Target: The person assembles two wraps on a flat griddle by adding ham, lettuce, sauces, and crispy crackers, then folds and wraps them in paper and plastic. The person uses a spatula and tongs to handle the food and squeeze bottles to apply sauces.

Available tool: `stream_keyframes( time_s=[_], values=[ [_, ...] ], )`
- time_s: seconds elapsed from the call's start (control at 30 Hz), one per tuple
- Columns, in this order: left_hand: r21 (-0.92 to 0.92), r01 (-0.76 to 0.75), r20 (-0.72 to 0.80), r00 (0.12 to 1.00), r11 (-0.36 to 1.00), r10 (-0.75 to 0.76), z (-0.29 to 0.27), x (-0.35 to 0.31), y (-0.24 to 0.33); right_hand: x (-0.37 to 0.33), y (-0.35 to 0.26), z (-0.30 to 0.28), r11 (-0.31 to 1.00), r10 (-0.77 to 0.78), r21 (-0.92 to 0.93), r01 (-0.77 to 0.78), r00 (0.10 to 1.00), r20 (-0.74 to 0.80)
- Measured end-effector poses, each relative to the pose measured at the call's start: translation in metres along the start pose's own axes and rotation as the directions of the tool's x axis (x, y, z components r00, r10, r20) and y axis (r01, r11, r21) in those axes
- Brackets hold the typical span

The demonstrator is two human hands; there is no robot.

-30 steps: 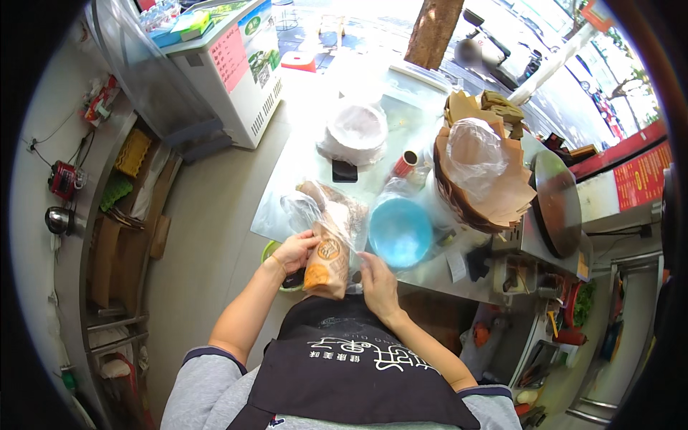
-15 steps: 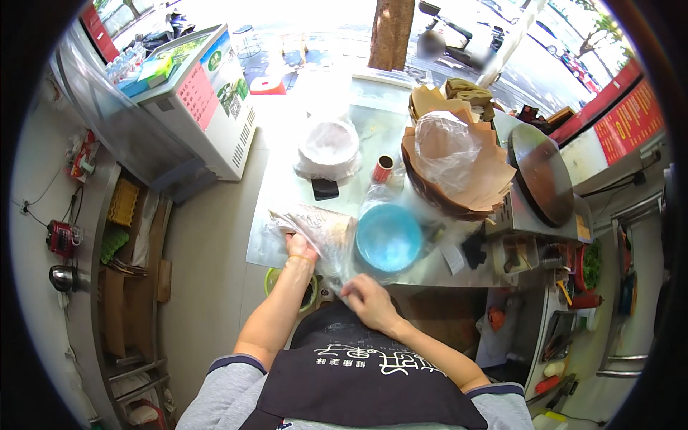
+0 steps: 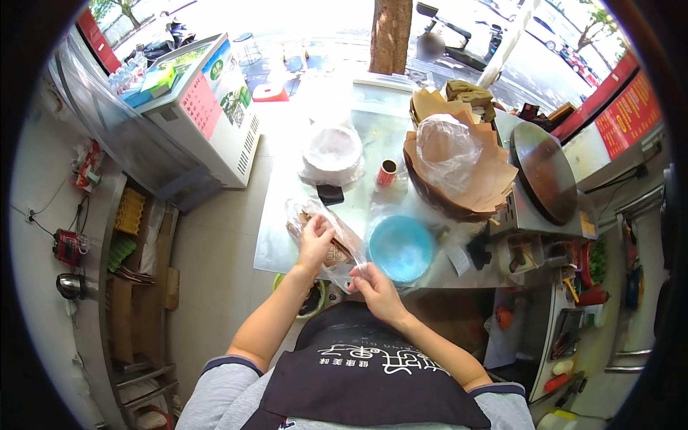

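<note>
A clear plastic bag (image 3: 347,235) lies crumpled over the near edge of the table, with a printed brown paper packet (image 3: 337,253) inside or under it. My left hand (image 3: 314,244) is closed over the bag's left part, against the packet; its fingertips partly hide what they grip. My right hand (image 3: 378,289) pinches the bag's gathered near end, just below a light blue bowl (image 3: 401,249). Neither hand touches the bowl. Behind the bag lie a black phone (image 3: 330,194) and a white bowl covered in plastic (image 3: 332,149).
A red-sided can (image 3: 386,173) stands beyond the blue bowl. Brown paper sheets and clear bags fill a large container (image 3: 473,168) at the right, beside a round dark griddle (image 3: 542,174). Below the table edge sits a green-rimmed bin (image 3: 312,299). A chest freezer (image 3: 208,115) stands at left.
My left hand has moved up and right onto the bag and packet. My right hand has risen slightly and pinches the bag's end. The view has shifted a little.
</note>
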State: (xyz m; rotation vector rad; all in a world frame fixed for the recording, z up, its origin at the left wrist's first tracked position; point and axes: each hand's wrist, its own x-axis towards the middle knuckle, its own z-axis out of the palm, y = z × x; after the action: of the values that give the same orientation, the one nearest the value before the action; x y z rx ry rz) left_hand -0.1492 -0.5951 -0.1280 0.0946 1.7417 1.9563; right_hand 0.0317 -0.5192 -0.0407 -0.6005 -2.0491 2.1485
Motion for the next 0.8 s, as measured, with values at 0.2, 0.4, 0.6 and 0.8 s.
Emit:
stream_keyframes(
  time_s=[0.2, 0.4, 0.6, 0.8],
  values=[
    [0.947, -0.296, 0.099, 0.634, 0.123, 0.767, -0.03, 0.028, 0.053, -0.002, -0.008, 0.001, 0.999, 0.033, -0.014, -0.033, 0.999, -0.003],
    [0.957, -0.182, 0.1, 0.938, 0.226, 0.331, -0.077, 0.09, 0.086, 0.007, -0.019, -0.009, 0.98, 0.077, 0.188, -0.062, 0.995, -0.069],
    [0.823, -0.367, 0.332, 0.93, 0.432, 0.158, -0.099, 0.032, 0.188, 0.034, -0.057, -0.034, 0.883, 0.209, 0.454, -0.116, 0.964, -0.161],
    [0.716, -0.28, 0.324, 0.945, 0.639, 0.052, -0.123, 0.006, 0.201, 0.065, -0.094, -0.06, 0.634, -0.32, -0.763, 0.128, 0.941, -0.108]
  ],
)
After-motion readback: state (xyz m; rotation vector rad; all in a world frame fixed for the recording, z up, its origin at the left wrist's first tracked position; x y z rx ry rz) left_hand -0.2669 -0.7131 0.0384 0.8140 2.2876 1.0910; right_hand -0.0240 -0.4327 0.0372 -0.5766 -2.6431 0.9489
